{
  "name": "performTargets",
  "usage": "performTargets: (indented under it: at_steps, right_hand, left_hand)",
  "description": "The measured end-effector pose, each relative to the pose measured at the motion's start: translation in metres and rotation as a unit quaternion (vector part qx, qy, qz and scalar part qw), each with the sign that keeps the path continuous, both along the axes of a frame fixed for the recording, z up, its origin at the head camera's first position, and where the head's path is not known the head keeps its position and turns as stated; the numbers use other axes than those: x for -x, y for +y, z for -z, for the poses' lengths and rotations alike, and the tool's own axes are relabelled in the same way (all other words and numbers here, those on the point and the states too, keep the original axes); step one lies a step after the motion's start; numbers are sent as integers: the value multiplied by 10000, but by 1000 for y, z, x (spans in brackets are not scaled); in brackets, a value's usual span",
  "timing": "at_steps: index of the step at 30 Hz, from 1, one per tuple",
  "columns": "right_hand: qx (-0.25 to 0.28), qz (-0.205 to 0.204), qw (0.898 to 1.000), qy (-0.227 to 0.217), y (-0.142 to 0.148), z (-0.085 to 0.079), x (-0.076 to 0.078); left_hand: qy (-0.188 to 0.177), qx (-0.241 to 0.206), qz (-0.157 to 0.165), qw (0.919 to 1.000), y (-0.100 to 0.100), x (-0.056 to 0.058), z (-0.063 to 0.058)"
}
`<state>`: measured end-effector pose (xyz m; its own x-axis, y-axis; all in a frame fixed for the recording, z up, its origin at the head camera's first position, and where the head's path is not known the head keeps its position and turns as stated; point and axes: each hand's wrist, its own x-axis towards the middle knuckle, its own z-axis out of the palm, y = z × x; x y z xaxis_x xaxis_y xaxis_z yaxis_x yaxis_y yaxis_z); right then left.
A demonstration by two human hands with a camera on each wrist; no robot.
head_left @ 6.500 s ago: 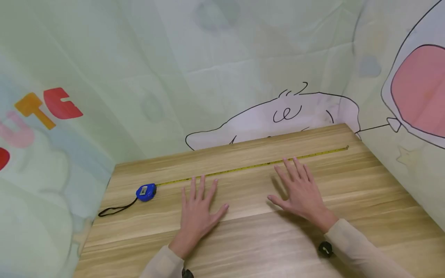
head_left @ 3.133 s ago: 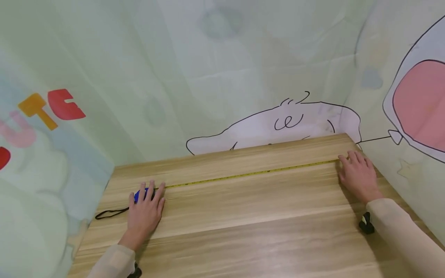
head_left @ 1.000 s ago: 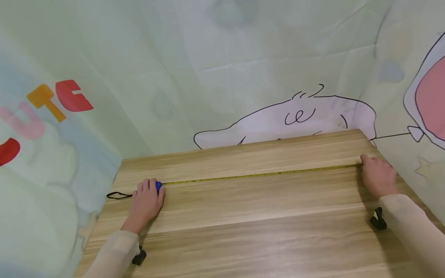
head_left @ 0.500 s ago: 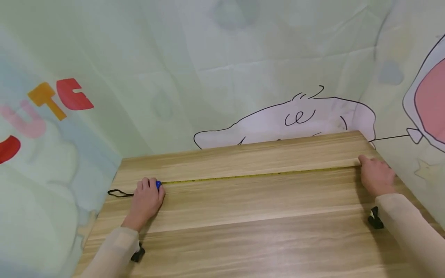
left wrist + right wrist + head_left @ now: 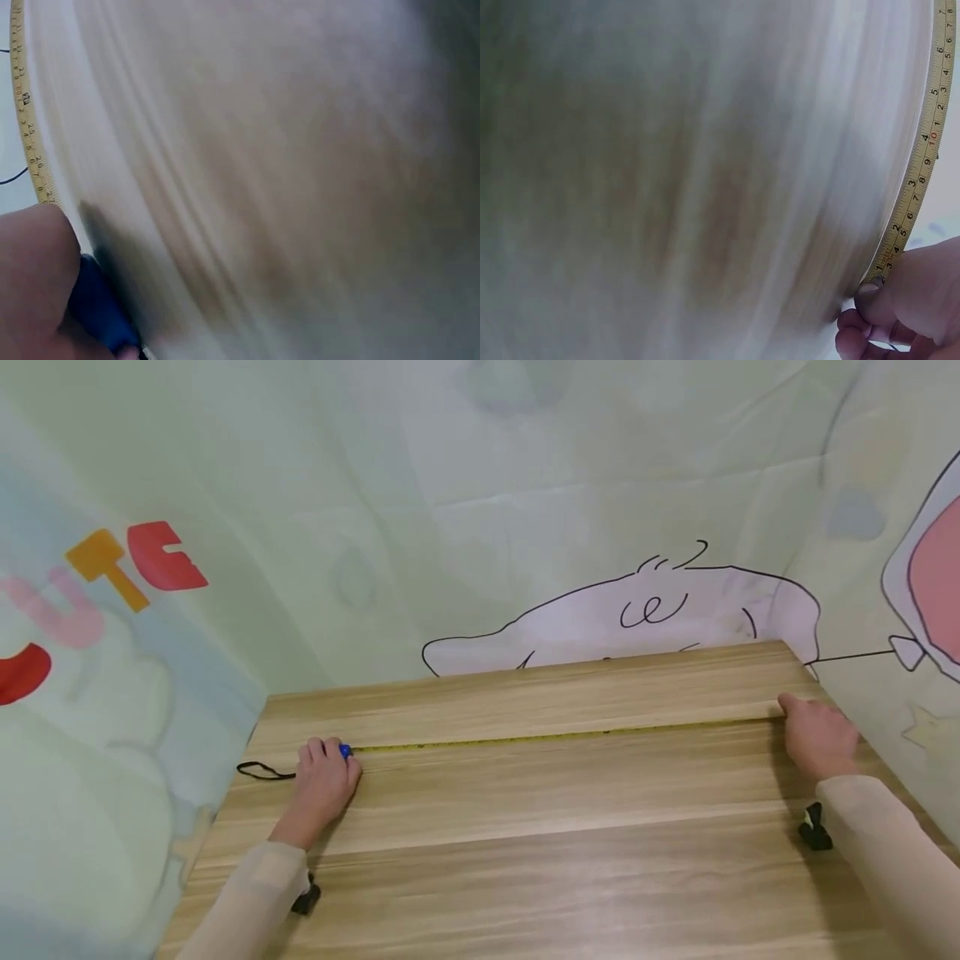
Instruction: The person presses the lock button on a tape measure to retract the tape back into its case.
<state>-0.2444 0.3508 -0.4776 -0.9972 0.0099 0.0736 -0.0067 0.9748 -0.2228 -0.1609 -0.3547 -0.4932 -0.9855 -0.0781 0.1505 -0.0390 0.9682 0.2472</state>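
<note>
In the head view a blue tape measure (image 5: 345, 751) sits at the left, mostly hidden under my left hand (image 5: 326, 779), whose fingers curl round its case. The left wrist view also shows the blue case (image 5: 101, 307) in that grip. A yellow tape blade (image 5: 517, 740) runs out nearly straight to the right. My right hand (image 5: 820, 737) pinches the blade's free end between thumb and fingers, as the right wrist view shows at the metal-tipped end (image 5: 874, 282). A black wrist strap loop (image 5: 258, 771) trails left from the case.
A wood-grain table (image 5: 540, 827) lies beneath both hands. Behind it and at the sides hangs a pale printed cloth (image 5: 360, 510) with cartoon figures and letters. A small black device (image 5: 814, 828) is strapped under each sleeve.
Earlier both hands lay spread below the tape. They moved apart to its two ends, and their fingers closed on the case and the blade's end. Over the last second little has shifted.
</note>
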Motion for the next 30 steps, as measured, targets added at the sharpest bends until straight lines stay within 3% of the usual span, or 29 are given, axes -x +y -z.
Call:
performTargets:
  at_steps: [6,13,20,25,30]
  right_hand:
    - [102,-4,9999,-37,-5,1,2]
    - [81,-82,9999,-48,-6,3,6]
    - [286,-223,9992,-180,11,2,6]
    - [492,-212,9978,-385,28,-1,3]
    - [545,-144,9974,-448,32,-6,-1]
  left_hand:
    - [-89,105,-73,9999,-7,2,-3]
    - [-274,188,46,9994,-8,-7,-6]
    - [-271,175,10,9995,-3,-9,-5]
    - [-341,142,217,9991,-6,-5,2]
    - [-486,96,247,9985,-3,-6,-3]
